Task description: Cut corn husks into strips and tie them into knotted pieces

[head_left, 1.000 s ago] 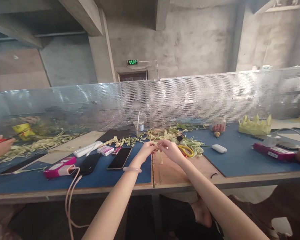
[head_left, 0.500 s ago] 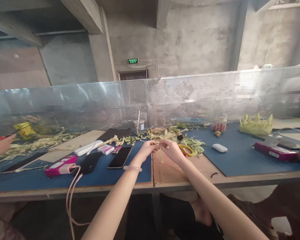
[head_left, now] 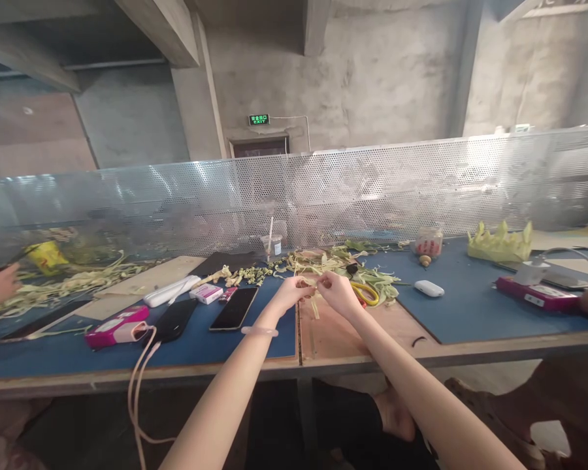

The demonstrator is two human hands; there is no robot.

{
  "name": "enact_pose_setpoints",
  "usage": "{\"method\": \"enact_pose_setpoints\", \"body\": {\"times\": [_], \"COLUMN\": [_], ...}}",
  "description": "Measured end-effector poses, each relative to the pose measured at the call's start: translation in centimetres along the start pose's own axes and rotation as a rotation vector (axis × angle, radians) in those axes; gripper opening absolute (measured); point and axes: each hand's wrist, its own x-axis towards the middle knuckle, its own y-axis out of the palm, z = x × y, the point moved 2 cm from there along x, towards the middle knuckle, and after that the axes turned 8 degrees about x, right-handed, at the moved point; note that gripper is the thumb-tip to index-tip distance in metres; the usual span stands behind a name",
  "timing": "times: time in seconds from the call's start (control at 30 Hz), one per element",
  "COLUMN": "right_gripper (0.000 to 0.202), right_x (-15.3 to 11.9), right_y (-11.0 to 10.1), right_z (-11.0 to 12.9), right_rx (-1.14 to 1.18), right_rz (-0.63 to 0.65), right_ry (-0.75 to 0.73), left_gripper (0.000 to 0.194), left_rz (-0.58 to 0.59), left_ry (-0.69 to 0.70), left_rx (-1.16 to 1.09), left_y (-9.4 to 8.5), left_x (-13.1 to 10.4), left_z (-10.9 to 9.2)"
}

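My left hand [head_left: 288,295], with a pale ring-like bracelet at the wrist, has its fingers pinched on a thin, pale yellow-green plant strip [head_left: 315,308]. Just beside it, my right hand [head_left: 340,294] is closed with fingertips together at the same strip. One end of the strip dangles below the fingers over the wooden board [head_left: 343,336]. Behind both hands lies a heap of dry husk-like strips [head_left: 318,261]. Yellow-handled scissors [head_left: 367,295] rest to the right of my right hand, partly covered by leaves. Small knotted green pieces [head_left: 257,275] lie to the left.
Two dark phones [head_left: 235,309], a pink-and-white box [head_left: 206,293] and a magenta device [head_left: 115,328] with a cable are at left. At right are a white earbud case [head_left: 429,288], a jar [head_left: 428,242] and a yellow crown-shaped holder [head_left: 500,243]. Another person's hand [head_left: 0,287] shows far left.
My fingertips have drawn slightly apart, the right hand shifting a little to the right. The strip between them shows more. The rest of the table looks the same.
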Motion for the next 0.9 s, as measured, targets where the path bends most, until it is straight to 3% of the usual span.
{"method": "enact_pose_setpoints", "body": {"times": [0.33,0.63,0.9], "right_gripper": [0.012,0.014,0.015], "right_x": [0.0,0.3,0.7], "right_y": [0.1,0.1,0.5], "right_z": [-0.4,-1.0,-2.0], "right_rx": [-0.023,0.039,0.221], "right_rz": [0.017,0.022,0.052], "right_ry": [0.039,0.079,0.125], "left_gripper": [0.027,0.029,0.022], "left_rz": [0.043,0.108,0.150], "left_ry": [-0.063,-0.213,-0.102], "left_rx": [-0.087,-0.557,-0.526], "left_y": [0.0,0.1,0.0], "left_x": [-0.6,-0.4,-0.4], "left_z": [-1.0,-1.2,-1.2]}}
